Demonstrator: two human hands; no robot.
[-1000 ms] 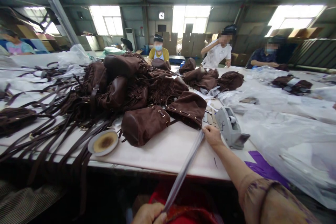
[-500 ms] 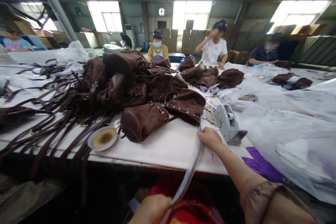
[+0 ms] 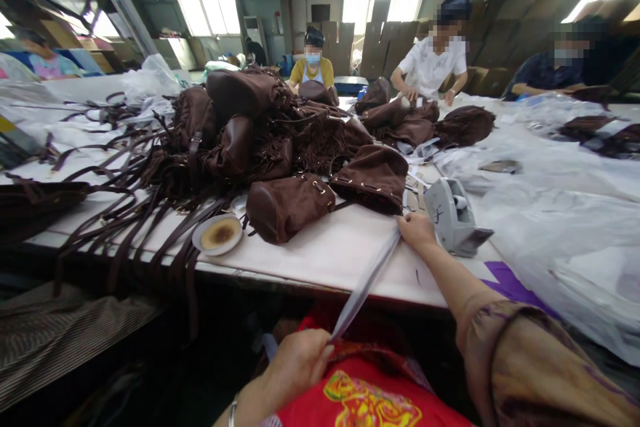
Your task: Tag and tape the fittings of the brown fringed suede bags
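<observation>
The left hand (image 3: 303, 357) is closing its fingers around the lower end of a long, narrow strip of translucent whitish film (image 3: 367, 283), in front of a red apron with a yellow print (image 3: 373, 400). The right hand (image 3: 417, 230) is pinching the strip's upper end, so the strip is running slantwise between the hands, across the near edge of a white-topped table (image 3: 310, 260). Just beyond the right fingertips, a dark-brown, suede-like drawstring bag (image 3: 375, 180) is lying with its eyeleted mouth facing the person; a second brown bag with a smooth base (image 3: 290, 208) is lying to its left. A grey tape dispenser (image 3: 453, 217) is standing beside the right hand. Farther left, a round white dish (image 3: 197, 238) is resting near the edge, and behind, brown bags are forming a large heap (image 3: 240, 120). Across the table, a co-worker in a white shirt (image 3: 433, 63) is handling brown bags.
</observation>
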